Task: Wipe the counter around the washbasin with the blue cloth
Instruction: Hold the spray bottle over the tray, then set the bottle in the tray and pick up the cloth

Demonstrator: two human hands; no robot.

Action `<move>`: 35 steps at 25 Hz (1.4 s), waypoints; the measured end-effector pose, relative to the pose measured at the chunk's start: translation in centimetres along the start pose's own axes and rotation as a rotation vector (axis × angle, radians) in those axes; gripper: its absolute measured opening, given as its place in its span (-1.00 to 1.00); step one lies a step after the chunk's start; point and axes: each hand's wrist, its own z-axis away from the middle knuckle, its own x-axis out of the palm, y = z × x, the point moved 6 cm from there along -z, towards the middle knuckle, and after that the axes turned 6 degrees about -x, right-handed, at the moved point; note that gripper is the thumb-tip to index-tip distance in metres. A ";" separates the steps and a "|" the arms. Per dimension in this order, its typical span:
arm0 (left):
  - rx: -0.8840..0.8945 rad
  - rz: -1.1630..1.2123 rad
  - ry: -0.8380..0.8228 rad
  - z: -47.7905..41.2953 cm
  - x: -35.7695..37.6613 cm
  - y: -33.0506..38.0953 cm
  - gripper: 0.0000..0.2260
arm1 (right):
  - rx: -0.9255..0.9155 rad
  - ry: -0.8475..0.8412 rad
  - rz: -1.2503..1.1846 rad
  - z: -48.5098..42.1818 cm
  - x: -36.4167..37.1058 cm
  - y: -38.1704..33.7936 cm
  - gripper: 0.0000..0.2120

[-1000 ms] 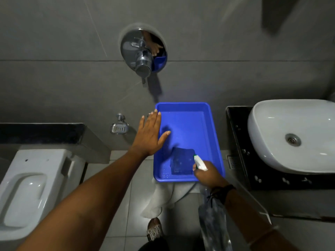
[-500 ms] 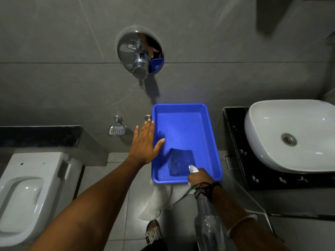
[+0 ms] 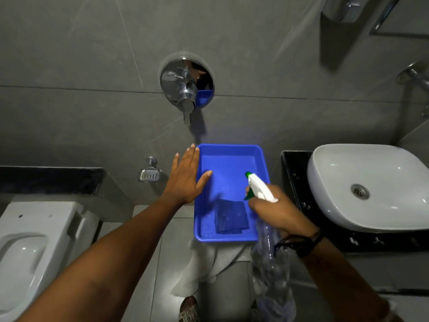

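Observation:
A folded blue cloth (image 3: 231,216) lies in the near part of a blue plastic tray (image 3: 232,159). My left hand (image 3: 186,176) rests flat and open on the tray's left rim. My right hand (image 3: 276,209) grips a clear spray bottle (image 3: 271,263) with a white and green trigger head, held over the tray's right side just right of the cloth. To the right, a white washbasin (image 3: 371,182) sits on a black counter (image 3: 293,173).
A chrome wall tap (image 3: 186,89) is mounted above the tray. A white towel (image 3: 202,263) hangs under the tray. A soap dish (image 3: 149,174) is on the wall; a white toilet (image 3: 34,247) stands at left. My foot (image 3: 189,309) shows on the grey floor.
My right hand has lifted the spray bottle up and forward, so its nozzle now points over the tray. My left hand and the cloth stay in place.

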 end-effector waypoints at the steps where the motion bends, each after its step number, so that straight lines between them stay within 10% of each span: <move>1: -0.003 0.011 0.011 -0.3 -0.4 0.0 -0.32 | -0.049 0.053 -0.045 -0.7 -0.9 -1.9 -0.82; 12: -0.082 0.067 -0.067 0.5 2.7 0.4 -0.31 | -0.305 0.405 -0.097 -16.4 1.3 -2.0 -0.65; 20: -0.147 0.131 -0.103 0.0 6.6 0.5 -0.32 | -0.267 0.330 -0.115 -23.5 4.5 2.0 -0.67; 27: -0.440 0.363 -0.330 2.2 13.1 -0.3 -0.45 | 0.046 0.245 0.068 -17.7 3.6 11.7 -0.30; 31: -0.815 0.466 -0.531 6.5 19.2 -1.2 -0.64 | 0.429 0.069 0.223 -9.8 5.5 23.5 -0.40; 35: -0.942 0.550 -0.557 8.1 22.2 -0.2 -0.63 | 0.438 0.102 0.186 -7.4 5.9 26.1 -0.62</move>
